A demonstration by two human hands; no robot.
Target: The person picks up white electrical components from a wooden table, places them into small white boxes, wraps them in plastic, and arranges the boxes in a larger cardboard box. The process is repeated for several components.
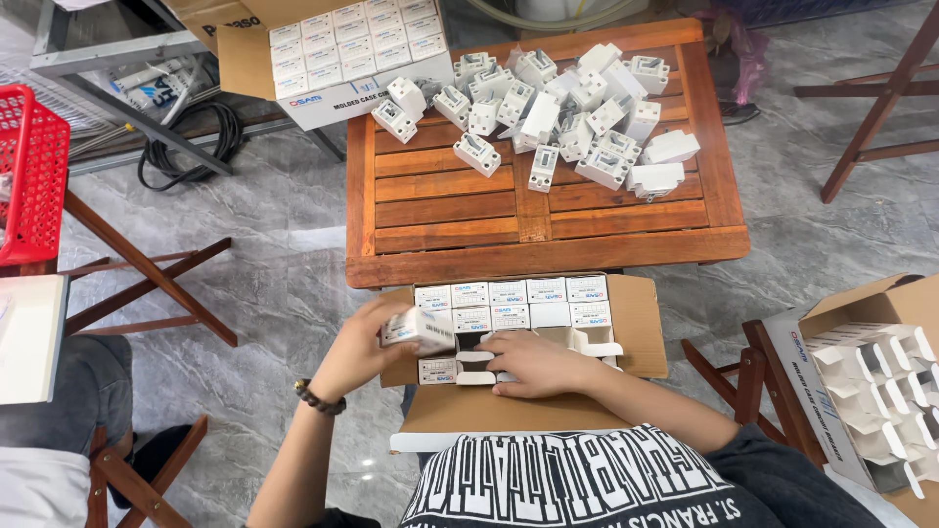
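A brown cardboard carton [641, 328] rests on my lap, part filled with several small white boxes in rows [509, 293]. My left hand [362, 347] grips one small white box [419, 329] at the carton's left edge, lifted above the row. A bead bracelet is on that wrist. My right hand [533, 364] lies flat inside the carton on empty white divider cells, fingers together, holding nothing that I can see.
A low wooden slat table [440, 210] stands ahead with a heap of white circuit breakers [562, 108] and another carton of small boxes [352, 49] at its back left. At right is an open carton of empty dividers [880, 381]. Folding wooden stands, a red basket [29, 166] and black cable [196, 137] surround me.
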